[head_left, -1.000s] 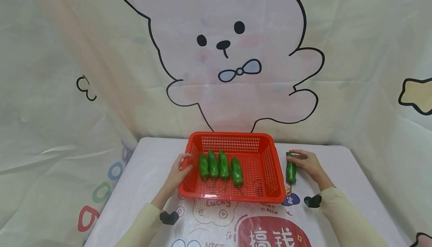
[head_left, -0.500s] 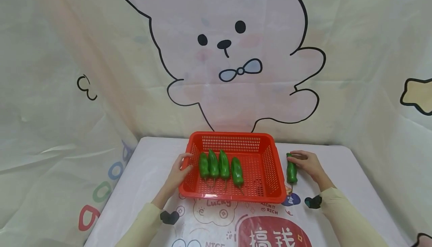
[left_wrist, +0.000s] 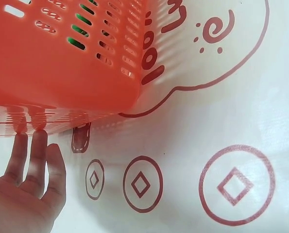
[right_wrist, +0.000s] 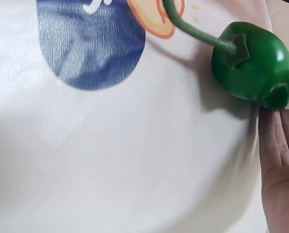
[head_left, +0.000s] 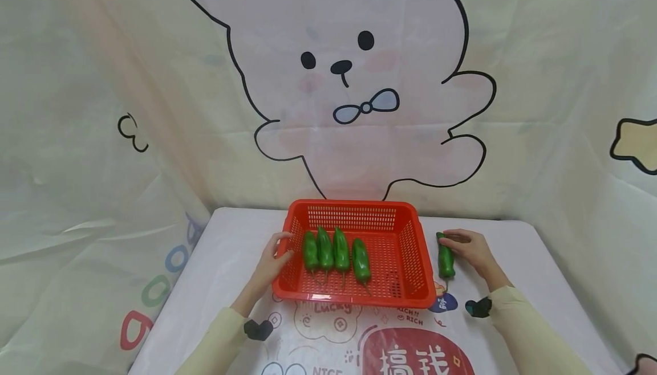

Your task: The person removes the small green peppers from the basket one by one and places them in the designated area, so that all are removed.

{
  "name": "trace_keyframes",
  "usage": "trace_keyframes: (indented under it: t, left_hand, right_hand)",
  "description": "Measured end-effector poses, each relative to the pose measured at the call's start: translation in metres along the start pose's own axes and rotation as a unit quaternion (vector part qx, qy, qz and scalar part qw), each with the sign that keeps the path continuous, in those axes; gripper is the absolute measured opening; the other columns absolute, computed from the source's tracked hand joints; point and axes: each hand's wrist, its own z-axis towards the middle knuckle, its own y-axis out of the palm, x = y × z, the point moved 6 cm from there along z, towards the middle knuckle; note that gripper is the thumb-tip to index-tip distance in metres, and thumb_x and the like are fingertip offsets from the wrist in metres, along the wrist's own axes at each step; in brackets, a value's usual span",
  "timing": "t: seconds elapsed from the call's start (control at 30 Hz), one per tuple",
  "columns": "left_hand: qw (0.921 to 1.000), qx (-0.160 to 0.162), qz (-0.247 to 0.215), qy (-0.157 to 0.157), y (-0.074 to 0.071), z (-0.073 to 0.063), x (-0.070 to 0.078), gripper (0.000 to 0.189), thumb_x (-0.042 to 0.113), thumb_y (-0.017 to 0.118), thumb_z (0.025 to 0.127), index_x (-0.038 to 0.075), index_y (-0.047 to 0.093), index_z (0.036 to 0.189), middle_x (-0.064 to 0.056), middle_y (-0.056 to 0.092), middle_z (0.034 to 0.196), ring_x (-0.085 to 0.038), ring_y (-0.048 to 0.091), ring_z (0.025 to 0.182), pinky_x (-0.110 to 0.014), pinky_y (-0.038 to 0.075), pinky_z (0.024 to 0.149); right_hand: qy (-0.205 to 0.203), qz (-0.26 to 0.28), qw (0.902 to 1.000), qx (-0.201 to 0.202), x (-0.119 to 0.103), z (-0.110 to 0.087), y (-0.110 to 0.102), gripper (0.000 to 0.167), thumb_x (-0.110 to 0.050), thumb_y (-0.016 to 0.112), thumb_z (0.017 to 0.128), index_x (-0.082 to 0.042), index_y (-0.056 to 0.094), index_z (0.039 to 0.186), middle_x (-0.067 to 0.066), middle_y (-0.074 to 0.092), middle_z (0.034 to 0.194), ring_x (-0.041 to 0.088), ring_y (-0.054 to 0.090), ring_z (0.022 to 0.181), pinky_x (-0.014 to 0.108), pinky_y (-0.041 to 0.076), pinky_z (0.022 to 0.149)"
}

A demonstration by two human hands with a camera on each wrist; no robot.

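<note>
A red plastic basket [head_left: 395, 244] stands on the table with several green peppers [head_left: 341, 249] lying side by side inside, stems toward the person. At its left rim is my left hand [head_left: 268, 264], thumb and index finger over the edge. In the left wrist view, the other fingers [left_wrist: 37, 155] reach up against the outside of the basket. My right hand [head_left: 468, 251], right of the basket, pinches one more green pepper [head_left: 446, 261] near its far tip. In the right wrist view, this pepper's curved stem [right_wrist: 197, 31] and blunt end show close over the tablecloth; its tip is hidden.
A white printed tablecloth [head_left: 328, 358] covers the table. Behind stands a cloth backdrop [head_left: 349, 153] with a cartoon animal, and similar cloth hangs at both sides. The pepper lies just outside the basket's right wall.
My right hand has shifted very slightly to the right, and the pepper's stem end has swung a little the same way. The left hand and the basket have stayed put.
</note>
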Motion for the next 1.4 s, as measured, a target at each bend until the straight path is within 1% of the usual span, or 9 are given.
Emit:
trace_keyframes:
  t: [0.23, 0.47, 0.6, 0.7, 0.83, 1.0, 1.1, 1.3, 1.4]
  left_hand:
    - [1.0, 0.001, 0.004, -0.006, -0.001, 0.001, -0.001, 0.044, 0.006, 0.064, 0.098, 0.02, 0.052, 0.137, -0.009, 0.043, 0.153, -0.039, 0.048, 0.133, -0.052, 0.054, 0.091]
    - [1.0, -0.003, 0.005, -0.008, 0.0, 0.002, -0.002, 0.044, 0.006, 0.063, 0.098, 0.022, 0.051, 0.137, -0.01, 0.042, 0.153, -0.04, 0.049, 0.132, -0.051, 0.054, 0.091]
    - [1.0, -0.003, 0.004, -0.007, 0.0, 0.001, -0.001, 0.044, 0.006, 0.063, 0.098, 0.022, 0.051, 0.137, -0.011, 0.043, 0.152, -0.039, 0.05, 0.131, -0.051, 0.055, 0.09]
    - [1.0, -0.003, 0.002, -0.006, 0.001, 0.001, -0.001, 0.044, 0.005, 0.062, 0.098, 0.021, 0.05, 0.137, -0.011, 0.042, 0.153, -0.04, 0.05, 0.132, -0.051, 0.055, 0.091]
    - [1.0, -0.001, 0.003, -0.007, 0.0, 0.001, -0.001, 0.044, 0.005, 0.063, 0.098, 0.021, 0.051, 0.137, -0.011, 0.042, 0.153, -0.04, 0.049, 0.132, -0.052, 0.055, 0.09]
    - [1.0, -0.001, -0.001, -0.008, 0.001, 0.002, -0.002, 0.044, 0.005, 0.063, 0.098, 0.021, 0.051, 0.137, -0.011, 0.042, 0.153, -0.041, 0.05, 0.131, -0.053, 0.055, 0.089]
    - [1.0, -0.002, -0.002, -0.005, 0.002, 0.002, -0.002, 0.045, 0.004, 0.063, 0.098, 0.018, 0.05, 0.139, -0.012, 0.042, 0.153, -0.042, 0.05, 0.131, -0.054, 0.055, 0.088]
    - [0.9999, 0.006, 0.012, 0.0, 0.004, -0.003, 0.009, 0.047, 0.0, 0.06, 0.098, 0.008, 0.046, 0.142, -0.017, 0.042, 0.152, -0.045, 0.048, 0.131, -0.056, 0.053, 0.09]
    - [0.9999, 0.006, 0.012, -0.002, 0.003, -0.007, 0.016, 0.046, 0.001, 0.061, 0.098, 0.008, 0.047, 0.141, -0.017, 0.043, 0.151, -0.046, 0.048, 0.131, -0.058, 0.053, 0.09]
  right_hand:
    - [0.0, -0.008, 0.9999, 0.008, 0.004, -0.002, -0.005, 0.061, -0.037, 0.07, 0.097, 0.007, 0.057, 0.137, 0.029, 0.056, 0.135, 0.042, 0.055, 0.12, 0.04, 0.054, 0.095]
    - [0.012, -0.014, 0.9996, 0.023, 0.006, -0.004, -0.01, 0.064, -0.042, 0.069, 0.097, 0.006, 0.057, 0.138, 0.03, 0.055, 0.136, 0.042, 0.054, 0.12, 0.046, 0.052, 0.098]
    - [0.009, -0.016, 0.9993, 0.033, 0.006, -0.006, -0.016, 0.064, -0.044, 0.067, 0.097, 0.004, 0.057, 0.138, 0.028, 0.056, 0.135, 0.04, 0.054, 0.119, 0.029, 0.053, 0.091]
    - [-0.008, -0.011, 0.9991, 0.04, 0.003, -0.008, -0.02, 0.061, -0.041, 0.065, 0.099, 0.005, 0.056, 0.138, 0.028, 0.058, 0.133, 0.04, 0.055, 0.118, 0.015, 0.05, 0.083]
    - [-0.026, -0.003, 0.9981, 0.056, -0.001, -0.009, -0.026, 0.059, -0.038, 0.065, 0.1, 0.006, 0.056, 0.138, 0.028, 0.059, 0.131, 0.038, 0.057, 0.117, 0.008, 0.047, 0.079]
    - [-0.028, 0.011, 0.9966, 0.077, -0.003, -0.014, -0.032, 0.06, -0.041, 0.066, 0.099, 0.003, 0.058, 0.138, 0.024, 0.06, 0.131, 0.015, 0.061, 0.107, 0.008, 0.047, 0.08]
    - [-0.031, 0.034, 0.9947, 0.091, -0.005, -0.02, -0.034, 0.058, -0.04, 0.066, 0.099, 0.003, 0.058, 0.136, 0.018, 0.062, 0.127, 0.005, 0.062, 0.1, 0.01, 0.049, 0.08]
    - [-0.028, 0.103, 0.9878, 0.114, -0.019, -0.035, -0.028, 0.056, -0.037, 0.067, 0.098, 0.005, 0.058, 0.134, 0.004, 0.067, 0.116, 0.0, 0.063, 0.097, 0.016, 0.053, 0.081]
    - [-0.022, 0.133, 0.9841, 0.115, -0.026, -0.043, -0.023, 0.055, -0.036, 0.068, 0.098, 0.005, 0.058, 0.132, 0.002, 0.068, 0.114, 0.0, 0.064, 0.097, 0.016, 0.054, 0.081]
